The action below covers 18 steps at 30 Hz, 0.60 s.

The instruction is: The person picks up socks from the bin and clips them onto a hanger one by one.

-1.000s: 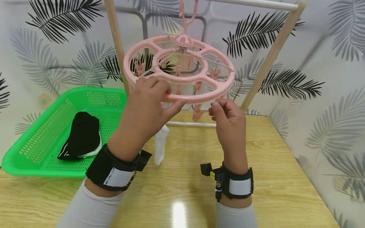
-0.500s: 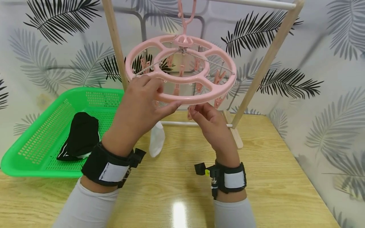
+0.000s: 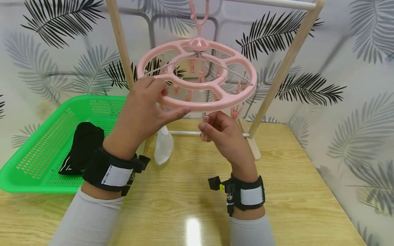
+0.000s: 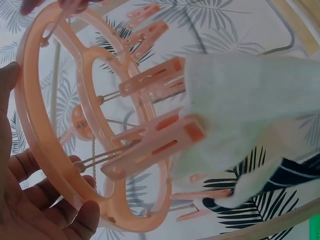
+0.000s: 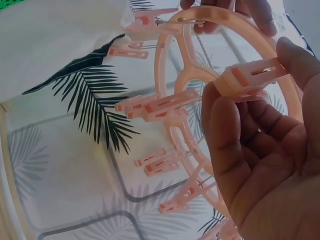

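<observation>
A round pink clip hanger (image 3: 237, 99) hangs by its hook, with several clothespins dangling below its ring. My left hand (image 3: 140, 107) holds the near left of the rim, fingers over it and thumb along the front. My right hand (image 3: 231, 136) pinches a pink clothespin (image 3: 204, 119) under the front rim; in the right wrist view, this clothespin (image 5: 255, 75) lies between thumb and fingers. A white sock (image 3: 163, 145) hangs down beside the left wrist. The left wrist view shows white fabric (image 4: 250, 95) caught in clothespins (image 4: 160, 145), with a dark-patterned part lower down.
At the left stands a green basket (image 3: 46, 136) with a folded black garment (image 3: 84, 145) in it. A frame with wooden posts (image 3: 284, 73) and a white top bar (image 3: 274, 2) surrounds the hanger on the wooden table (image 3: 191, 191). Patterned wall covering is behind.
My right hand has moved left and pinches a clothespin beneath the front rim. The ring has turned, with my left hand shifting slightly left and the sock with it.
</observation>
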Motion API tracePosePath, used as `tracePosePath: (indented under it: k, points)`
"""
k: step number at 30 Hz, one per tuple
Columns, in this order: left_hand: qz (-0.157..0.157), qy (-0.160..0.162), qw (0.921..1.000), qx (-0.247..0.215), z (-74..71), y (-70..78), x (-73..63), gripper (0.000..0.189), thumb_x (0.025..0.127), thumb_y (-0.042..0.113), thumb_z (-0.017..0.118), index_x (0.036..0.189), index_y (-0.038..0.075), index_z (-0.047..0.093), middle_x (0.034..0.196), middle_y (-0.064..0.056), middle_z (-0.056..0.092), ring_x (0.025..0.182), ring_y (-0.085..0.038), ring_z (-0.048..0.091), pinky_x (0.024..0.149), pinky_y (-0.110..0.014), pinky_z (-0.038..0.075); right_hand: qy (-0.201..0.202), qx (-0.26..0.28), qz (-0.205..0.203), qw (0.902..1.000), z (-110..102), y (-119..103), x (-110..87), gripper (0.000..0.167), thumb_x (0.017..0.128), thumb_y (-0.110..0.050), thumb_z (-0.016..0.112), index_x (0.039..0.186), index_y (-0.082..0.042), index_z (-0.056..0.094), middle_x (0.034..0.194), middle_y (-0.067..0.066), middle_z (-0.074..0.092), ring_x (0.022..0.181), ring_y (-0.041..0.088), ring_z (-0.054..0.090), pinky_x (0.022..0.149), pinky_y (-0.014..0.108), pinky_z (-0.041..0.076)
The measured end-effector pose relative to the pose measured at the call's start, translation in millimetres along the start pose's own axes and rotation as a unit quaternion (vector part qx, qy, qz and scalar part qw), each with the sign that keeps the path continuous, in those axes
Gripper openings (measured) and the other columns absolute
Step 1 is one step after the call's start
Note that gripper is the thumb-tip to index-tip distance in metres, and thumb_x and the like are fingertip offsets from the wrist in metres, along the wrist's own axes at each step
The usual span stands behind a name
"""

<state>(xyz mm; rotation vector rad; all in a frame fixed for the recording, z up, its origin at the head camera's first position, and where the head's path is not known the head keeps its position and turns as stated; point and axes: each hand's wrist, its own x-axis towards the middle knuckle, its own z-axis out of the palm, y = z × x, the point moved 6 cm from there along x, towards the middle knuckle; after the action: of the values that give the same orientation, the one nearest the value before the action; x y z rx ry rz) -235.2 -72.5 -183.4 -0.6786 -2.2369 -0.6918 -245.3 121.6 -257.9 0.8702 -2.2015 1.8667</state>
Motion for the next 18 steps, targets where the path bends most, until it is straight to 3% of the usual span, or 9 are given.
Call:
tracePosePath:
  k: [9,18]
  points:
    - [0.019,-0.004,0.9996,-0.02,2.4,-10.3,0.4,0.053,0.077,0.041,0.085,0.095,0.001,0.057,0.089,-0.012,0.053,0.084,-0.028,0.048,0.071,-0.04,0.041,0.019,-0.041,-0.04,0.9982,5,-8,-0.2,0.014,0.095,-0.011,0.069,0.088,-0.004,0.059,0.069,0.009,0.058,0.06,0.026,0.058,0.052,0.03,0.043]
    - [0.015,-0.007,0.9995,-0.028,3.1,-17.2,-3.0,0.052,0.076,0.036,0.087,0.103,0.0,0.061,0.098,-0.014,0.057,0.092,-0.032,0.049,0.082,-0.046,0.042,0.045,-0.042,-0.056,0.9965,4,-7,-0.6,0.019,0.098,-0.01,0.062,0.081,-0.003,0.059,0.065,0.007,0.06,0.058,0.026,0.058,0.051,0.031,0.043]
